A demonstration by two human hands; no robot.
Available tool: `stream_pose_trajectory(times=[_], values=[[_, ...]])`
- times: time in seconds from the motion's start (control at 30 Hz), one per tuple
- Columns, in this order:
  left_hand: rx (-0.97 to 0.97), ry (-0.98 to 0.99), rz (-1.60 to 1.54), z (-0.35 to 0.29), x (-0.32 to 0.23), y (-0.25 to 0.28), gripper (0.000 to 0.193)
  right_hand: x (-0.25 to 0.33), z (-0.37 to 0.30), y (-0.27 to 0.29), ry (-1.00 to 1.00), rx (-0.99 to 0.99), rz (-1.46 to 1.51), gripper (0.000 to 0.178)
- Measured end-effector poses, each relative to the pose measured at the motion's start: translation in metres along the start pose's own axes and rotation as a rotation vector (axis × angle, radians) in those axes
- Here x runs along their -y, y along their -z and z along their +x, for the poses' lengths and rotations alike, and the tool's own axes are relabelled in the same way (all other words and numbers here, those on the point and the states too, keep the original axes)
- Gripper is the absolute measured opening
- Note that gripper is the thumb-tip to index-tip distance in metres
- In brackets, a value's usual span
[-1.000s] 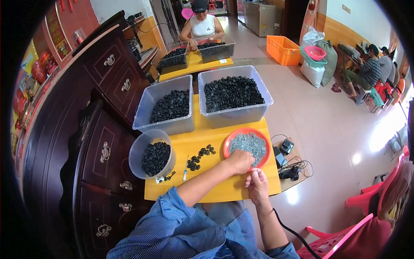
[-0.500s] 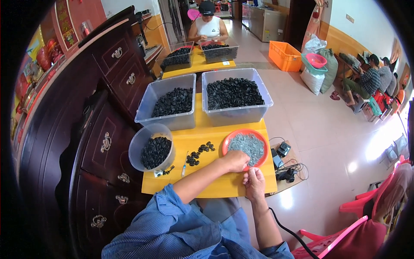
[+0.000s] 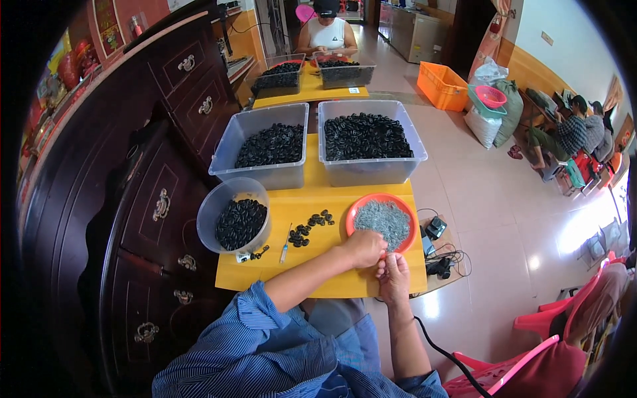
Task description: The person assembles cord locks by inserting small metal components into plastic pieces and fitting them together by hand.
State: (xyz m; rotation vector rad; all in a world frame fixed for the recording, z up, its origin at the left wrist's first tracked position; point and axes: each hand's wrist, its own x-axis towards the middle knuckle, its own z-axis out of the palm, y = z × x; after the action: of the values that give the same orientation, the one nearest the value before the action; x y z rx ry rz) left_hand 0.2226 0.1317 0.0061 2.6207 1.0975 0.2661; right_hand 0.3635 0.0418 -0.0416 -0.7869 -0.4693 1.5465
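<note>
An orange-red plate holds a heap of tiny pale, clear-grey pieces. My left hand rests at the plate's near left rim, fingers curled in; what they hold, if anything, is hidden. Just below the same rim, my right hand is closed, thumb pressed to the fingers in a pinch. Anything in that pinch is too small to make out. The two hands are nearly touching. Left of the plate lies a loose group of small black oval pieces. Beside them is a thin tool with a pale blue handle.
A round clear tub and two large clear bins hold black pieces on the yellow table. A dark cabinet stands left. Another person sits opposite; cables and small devices lie right, near a pink chair.
The view has shifted slightly, so the table sits a little higher in the picture. Both hands stay close together at the plate's near rim, still closed.
</note>
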Motion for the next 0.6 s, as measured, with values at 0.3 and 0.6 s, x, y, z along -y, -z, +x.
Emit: stream_pose_trajectory(times=[0.3, 0.6], values=[[-0.086, -0.034, -0.033, -0.023, -0.010, 0.006, 0.015, 0.000, -0.003, -0.002, 0.018, -0.005, -0.011, 0.012], [-0.169, -0.028, 0.041, -0.035, -0.005, -0.004, 0.011, -0.003, -0.004, -0.006, 0.028, -0.019, -0.002, 0.012]])
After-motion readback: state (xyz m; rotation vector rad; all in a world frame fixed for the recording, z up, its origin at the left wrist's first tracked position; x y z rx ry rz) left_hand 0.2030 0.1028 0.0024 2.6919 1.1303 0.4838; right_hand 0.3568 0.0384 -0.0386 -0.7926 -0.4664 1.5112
